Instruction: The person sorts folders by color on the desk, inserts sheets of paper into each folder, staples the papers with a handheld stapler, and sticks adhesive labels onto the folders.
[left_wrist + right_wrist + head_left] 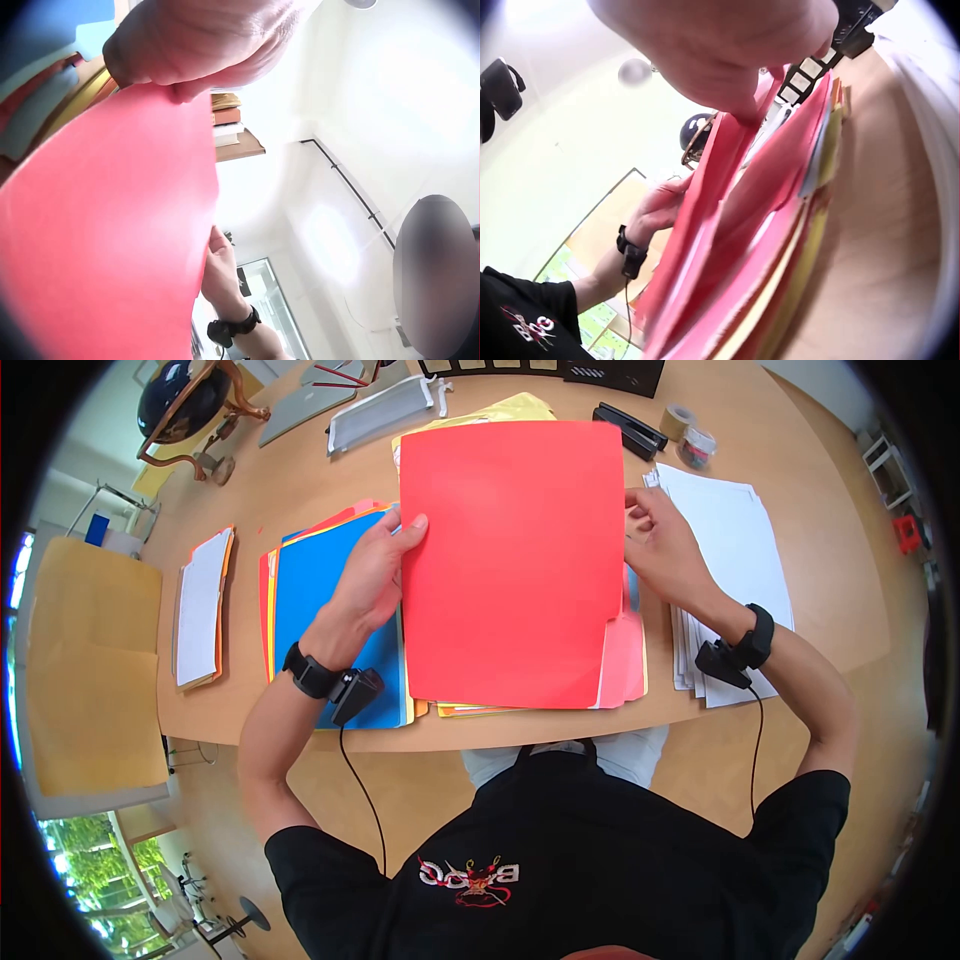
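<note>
Your red folder (pixel 512 565) is between your hands, over the pile (pixel 829 154) on the worktop (pixel 840 575), its long axis running near to far. Your left hand (pixel 368 572) pinches its left edge, your right hand (pixel 668 550) its right; neither is clearly nearer.

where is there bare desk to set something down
Bare desk lies right of the white papers, and between the pouch and the blue folder. A narrow strip parts that folder from the leftmost paper stack. The middle is crowded: stacked folders beneath the red folder.
</note>
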Available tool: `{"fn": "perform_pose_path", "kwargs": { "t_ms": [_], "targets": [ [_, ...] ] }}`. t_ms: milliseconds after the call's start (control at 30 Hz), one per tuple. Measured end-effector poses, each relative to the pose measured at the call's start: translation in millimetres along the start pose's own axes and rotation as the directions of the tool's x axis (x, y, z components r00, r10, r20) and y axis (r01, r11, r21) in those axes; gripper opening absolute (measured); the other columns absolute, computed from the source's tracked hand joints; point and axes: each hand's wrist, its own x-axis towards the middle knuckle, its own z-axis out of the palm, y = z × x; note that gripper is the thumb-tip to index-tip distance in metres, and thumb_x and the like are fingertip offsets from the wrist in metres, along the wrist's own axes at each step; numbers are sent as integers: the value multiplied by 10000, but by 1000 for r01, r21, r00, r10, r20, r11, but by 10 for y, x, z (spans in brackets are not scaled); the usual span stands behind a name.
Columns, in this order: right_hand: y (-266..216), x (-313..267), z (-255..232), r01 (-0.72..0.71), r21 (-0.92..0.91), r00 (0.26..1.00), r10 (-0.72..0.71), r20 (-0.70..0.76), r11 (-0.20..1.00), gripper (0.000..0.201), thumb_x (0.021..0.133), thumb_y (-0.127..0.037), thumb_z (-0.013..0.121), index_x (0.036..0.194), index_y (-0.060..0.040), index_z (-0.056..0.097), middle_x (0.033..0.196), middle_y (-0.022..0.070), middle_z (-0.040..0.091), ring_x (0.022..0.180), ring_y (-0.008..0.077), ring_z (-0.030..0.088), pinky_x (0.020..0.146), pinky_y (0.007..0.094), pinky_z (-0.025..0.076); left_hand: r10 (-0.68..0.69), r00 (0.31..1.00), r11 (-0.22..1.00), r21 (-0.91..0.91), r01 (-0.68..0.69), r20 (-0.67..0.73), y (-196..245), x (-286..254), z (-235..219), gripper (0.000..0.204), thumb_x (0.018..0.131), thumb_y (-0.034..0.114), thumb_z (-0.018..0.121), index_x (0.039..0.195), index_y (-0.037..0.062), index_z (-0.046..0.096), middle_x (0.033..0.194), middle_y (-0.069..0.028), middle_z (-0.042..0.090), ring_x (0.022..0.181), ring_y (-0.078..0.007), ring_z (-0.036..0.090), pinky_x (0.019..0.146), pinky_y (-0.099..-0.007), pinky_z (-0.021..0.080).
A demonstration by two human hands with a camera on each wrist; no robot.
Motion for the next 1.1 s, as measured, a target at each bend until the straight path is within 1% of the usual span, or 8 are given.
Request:
{"fn": "perform_pose_path", "kwargs": {
  "t_ms": [33, 133, 400, 567, 733, 967, 1033, 1100],
  "targets": [
    [-70, 10, -47, -157, 308, 982, 115, 149, 939, 504, 846, -266, 728, 1220, 45, 596, 1144, 119, 630, 956, 186, 594, 919, 324, 477, 60, 998, 997, -43, -59, 13, -7, -19, 20, 339, 1013, 198, 575, 1298, 23, 517, 1236, -100, 641, 1107, -169, 645, 953, -312, 525],
    [-251, 17, -167, -514, 539, 847, 299, 439, 667, 395, 883, -223, 706, 1188, 16, 631, 1061, 66, 663, 926, 127, 595, 903, 300, 476, 155, 988, 986, -62, -154, 12, -17, -79, 112, 325, 1026, 207, 551, 1298, 31, 518, 1246, -85, 641, 1111, -166, 642, 962, -312, 517],
    [-147, -4, -417, -408, 667, 905, 179, 386, 624, 402, 967, -285, 638, 1272, -25, 605, 1069, 26, 678, 954, 73, 611, 855, 283, 495, 283, 948, 948, -107, -299, -147, 59, -225, 30, 368, 1034, 269, 538, 1306, 23, 524, 1249, -71, 640, 1162, -147, 598, 1018, -319, 460],
    [249, -14, -1361, -435, 430, 897, 339, 283, 791, 463, 1005, -358, 583, 1331, -30, 559, 1159, 54, 675, 1033, 118, 635, 906, 286, 502, 348, 909, 937, 76, -340, -227, 333, -524, -710, 355, 1017, 251, 566, 1283, 14, 567, 1226, -58, 648, 1136, -141, 600, 997, -304, 454],
    [995, -269, -1937, -524, 386, 845, 519, 128, 759, 376, 1008, -301, 586, 1213, 14, 596, 1084, 85, 681, 962, 111, 632, 865, 269, 498, 379, 821, 922, 248, -297, -427, 334, -729, -1437, 336, 1008, 221, 575, 1278, 20, 582, 1207, -54, 655, 1104, -148, 618, 967, -303, 471],
    [1626, -627, -1837, -604, 216, 796, 597, 104, 768, 330, 979, -270, 624, 1164, 3, 620, 976, 87, 695, 903, 138, 637, 839, 279, 498, 196, 834, 940, 341, -10, -516, -113, -654, -2358, 402, 984, 229, 608, 1302, -15, 571, 1244, -101, 642, 1138, -177, 611, 970, -307, 473],
    [1543, -621, -1753, -666, 63, 746, 663, 59, 743, 361, 965, -271, 632, 1193, 9, 617, 993, 98, 696, 924, 165, 643, 872, 319, 504, 416, 670, 763, 637, 111, -615, -171, -608, -2232, 424, 975, 214, 618, 1316, -29, 555, 1298, -124, 606, 1179, -196, 586, 1000, -325, 461],
    [1609, -671, -1609, -236, -425, 949, 114, -294, 874, 377, 957, -274, 636, 1201, 12, 623, 1023, 98, 691, 950, 185, 647, 922, 344, 496, 510, 648, 651, 746, 139, -566, -139, -612, -2030, 453, 965, 210, 635, 1335, -35, 540, 1327, -135, 581, 1217, -211, 561, 1028, -345, 448]
  ]
}}
